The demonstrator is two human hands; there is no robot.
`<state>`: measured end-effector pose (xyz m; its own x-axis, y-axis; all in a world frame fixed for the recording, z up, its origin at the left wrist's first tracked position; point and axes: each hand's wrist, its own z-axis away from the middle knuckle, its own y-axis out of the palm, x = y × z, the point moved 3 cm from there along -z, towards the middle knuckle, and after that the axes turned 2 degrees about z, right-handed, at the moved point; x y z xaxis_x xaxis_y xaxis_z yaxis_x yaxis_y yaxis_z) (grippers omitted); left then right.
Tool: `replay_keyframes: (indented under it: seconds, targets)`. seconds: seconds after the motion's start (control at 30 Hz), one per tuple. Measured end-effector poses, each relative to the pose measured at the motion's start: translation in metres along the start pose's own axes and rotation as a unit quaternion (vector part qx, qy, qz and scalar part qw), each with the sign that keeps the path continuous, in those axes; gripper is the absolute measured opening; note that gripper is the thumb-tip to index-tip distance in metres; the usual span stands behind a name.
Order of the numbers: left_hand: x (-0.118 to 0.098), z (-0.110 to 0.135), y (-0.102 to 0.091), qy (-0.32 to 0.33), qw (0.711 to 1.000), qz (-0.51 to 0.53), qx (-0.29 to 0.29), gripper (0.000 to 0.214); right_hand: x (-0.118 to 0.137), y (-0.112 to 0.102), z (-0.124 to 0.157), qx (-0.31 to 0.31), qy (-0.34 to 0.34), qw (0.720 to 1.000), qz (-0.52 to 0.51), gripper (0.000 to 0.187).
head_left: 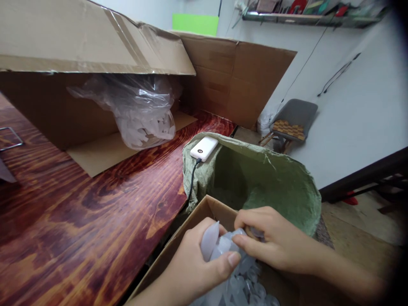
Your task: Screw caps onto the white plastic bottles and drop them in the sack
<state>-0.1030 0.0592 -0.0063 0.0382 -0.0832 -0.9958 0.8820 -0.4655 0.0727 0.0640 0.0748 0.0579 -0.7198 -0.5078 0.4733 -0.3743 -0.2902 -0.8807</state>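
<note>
My left hand (pixel 194 259) is closed around translucent white plastic pieces; one with a pointed tip (pixel 209 240) sticks up between thumb and fingers. From the right, my right hand (pixel 274 238) pinches a frosted plastic part (pixel 238 233) beside the left thumb, with thumb and forefinger pressed on it. The exact kind of these parts cannot be made out. Both hands are over an open cardboard box (pixel 177 243), in which many loose translucent plastic pieces (pixel 244 287) lie below the hands.
Behind the box a green woven sack (pixel 280 178) gapes wide, with a white power bank (pixel 204 148) and black cable on its rim. A wood-grained table (pixel 127 204) bears a large carton (pixel 95 38) with a plastic bag (pixel 143 114) of white pieces. A grey chair (pixel 296 114) stands behind.
</note>
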Motion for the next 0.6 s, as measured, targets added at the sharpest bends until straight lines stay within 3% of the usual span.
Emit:
replay_keyframes:
  seconds: [0.1,0.2,0.27,0.33,0.4,0.47,0.6]
  targets:
    - [0.005,-0.002,-0.003,-0.008,0.998,0.054,-0.011,0.043,0.007,-0.009,0.004,-0.060,-0.037,0.997,0.009,0.019]
    - [0.014,-0.004,-0.003,-0.057,0.992,0.106,-0.045,0.043,0.017,-0.024,0.010,-0.203,-0.088,0.973,0.072,0.015]
    - [0.017,-0.005,-0.002,-0.077,0.990,0.104,-0.059,0.044,0.016,-0.034,0.012,-0.322,-0.040,0.936,0.136,0.016]
    - [0.018,-0.005,0.000,-0.087,0.991,0.088,-0.054,0.044,0.004,-0.041,0.012,-0.395,0.088,0.899,0.165,0.017]
    - [0.019,-0.005,0.000,-0.088,0.993,0.071,-0.043,0.044,-0.014,-0.041,0.011,-0.394,0.220,0.885,0.115,0.036]
    - [0.019,-0.006,0.000,-0.074,0.995,0.058,-0.037,0.043,-0.030,-0.035,0.007,-0.334,0.291,0.896,0.010,0.040]
    - [0.017,-0.006,-0.001,-0.055,0.997,0.048,-0.035,0.040,-0.036,-0.016,0.000,-0.196,0.300,0.916,-0.179,0.020]
